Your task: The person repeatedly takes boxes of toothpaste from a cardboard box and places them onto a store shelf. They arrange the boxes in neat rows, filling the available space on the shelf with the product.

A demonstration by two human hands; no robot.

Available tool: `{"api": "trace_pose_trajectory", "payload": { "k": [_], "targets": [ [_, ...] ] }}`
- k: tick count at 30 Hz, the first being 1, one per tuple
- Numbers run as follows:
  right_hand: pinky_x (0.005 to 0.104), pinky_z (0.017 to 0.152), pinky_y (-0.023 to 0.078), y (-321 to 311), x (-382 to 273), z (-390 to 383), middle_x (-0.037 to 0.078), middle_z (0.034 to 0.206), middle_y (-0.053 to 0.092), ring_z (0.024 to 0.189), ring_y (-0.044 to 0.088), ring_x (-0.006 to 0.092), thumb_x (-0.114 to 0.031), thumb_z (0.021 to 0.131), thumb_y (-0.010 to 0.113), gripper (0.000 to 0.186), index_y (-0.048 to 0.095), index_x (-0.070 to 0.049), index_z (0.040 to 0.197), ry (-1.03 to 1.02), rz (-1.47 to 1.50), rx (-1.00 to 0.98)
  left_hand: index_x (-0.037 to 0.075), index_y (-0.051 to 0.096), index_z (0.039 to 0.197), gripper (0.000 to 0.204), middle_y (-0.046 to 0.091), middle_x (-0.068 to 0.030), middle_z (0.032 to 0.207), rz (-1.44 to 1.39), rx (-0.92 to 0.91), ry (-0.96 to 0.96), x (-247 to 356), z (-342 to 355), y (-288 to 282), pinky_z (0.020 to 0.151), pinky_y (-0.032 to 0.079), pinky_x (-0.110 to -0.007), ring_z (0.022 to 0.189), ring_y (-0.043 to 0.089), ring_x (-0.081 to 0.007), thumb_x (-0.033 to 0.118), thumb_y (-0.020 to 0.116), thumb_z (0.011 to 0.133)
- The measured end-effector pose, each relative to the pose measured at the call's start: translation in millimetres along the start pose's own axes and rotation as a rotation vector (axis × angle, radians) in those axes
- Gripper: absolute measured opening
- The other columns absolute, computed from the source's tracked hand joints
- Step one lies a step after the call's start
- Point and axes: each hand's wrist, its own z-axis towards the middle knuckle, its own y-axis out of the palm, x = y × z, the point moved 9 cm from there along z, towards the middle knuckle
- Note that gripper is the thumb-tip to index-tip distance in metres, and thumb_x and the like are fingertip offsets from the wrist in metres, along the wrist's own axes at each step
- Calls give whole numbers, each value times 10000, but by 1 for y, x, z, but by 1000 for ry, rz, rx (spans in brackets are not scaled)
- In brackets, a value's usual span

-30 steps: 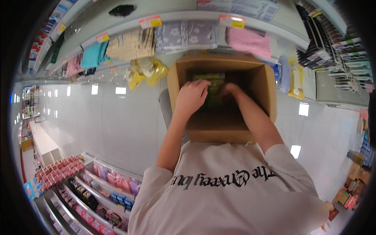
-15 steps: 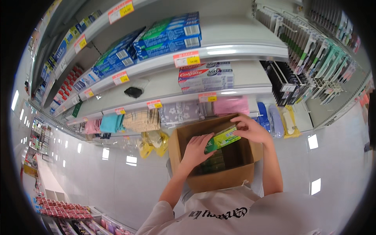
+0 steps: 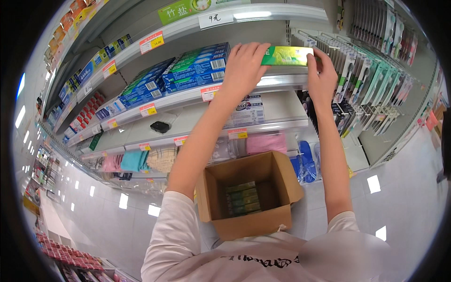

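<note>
A slim green and yellow toothpaste box (image 3: 289, 55) is level in front of an upper shelf, held between both hands. My left hand (image 3: 246, 68) grips its left end. My right hand (image 3: 323, 75) pinches the right end between thumb and fingers. Below them stands an open cardboard carton (image 3: 286, 181) with several similar green boxes (image 3: 243, 199) stacked on its bottom. To the left of my left hand, blue and green toothpaste boxes (image 3: 192, 68) are piled on the same shelf.
Toothbrushes in packs (image 3: 361, 70) hang on hooks at the right. Another green box (image 3: 188, 11) lies on the shelf above. Folded cloths (image 3: 136, 160) line the lower shelf, with blue slippers (image 3: 305, 162) at its right. A black object (image 3: 160, 127) sits on the middle shelf.
Both hands have risen from over the carton to the upper shelf, carrying the toothpaste box. The view has tilted up, and the green boxes inside the carton now show uncovered.
</note>
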Motion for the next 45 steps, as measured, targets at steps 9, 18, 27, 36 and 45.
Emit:
{"api": "trace_pose_trajectory", "payload": {
  "k": [9, 18, 27, 36, 45],
  "targets": [
    [499, 767, 543, 52, 55, 3, 210, 851, 715, 827, 688, 419, -338, 991, 491, 355, 722, -100, 1117, -41, -435, -261, 55, 639, 1224, 505, 669, -168, 1173, -11, -339, -263, -46, -9, 71, 934, 490, -447, 1104, 623, -348, 479, 498, 989],
    [492, 791, 494, 45, 48, -3, 146, 922, 682, 899, 629, 381, -330, 998, 519, 308, 654, -62, 928, -123, -393, -193, 66, 681, 1151, 474, 714, -168, 1059, 3, -332, -232, -42, -12, 70, 841, 542, -460, 970, 680, -369, 475, 520, 975],
    [479, 819, 495, 48, 46, -2, 149, 982, 695, 932, 621, 383, -339, 989, 535, 320, 670, -50, 995, -107, -381, -188, 67, 660, 1187, 485, 702, -181, 1057, 203, 43, 68, -23, -18, 42, 1002, 448, -522, 1102, 633, -334, 481, 544, 964],
    [341, 957, 477, -9, 8, -74, 135, 1174, 690, 1081, 643, 235, -140, 983, 565, 270, 646, -7, 1203, -90, 34, -50, 127, 575, 1322, 439, 638, -117, 1260, -689, -13, -394, 28, -99, -99, 853, 527, -450, 1079, 643, -318, 396, 603, 976],
    [289, 744, 531, 27, 56, -287, 97, 932, 736, 847, 691, 155, -130, 975, 592, 167, 681, -35, 1080, 541, 92, -517, 77, 574, 1293, 395, 652, -137, 1190, -1180, -133, -178, 94, -181, -152, 860, 519, -417, 1022, 651, -290, 294, 596, 964]
  ]
}}
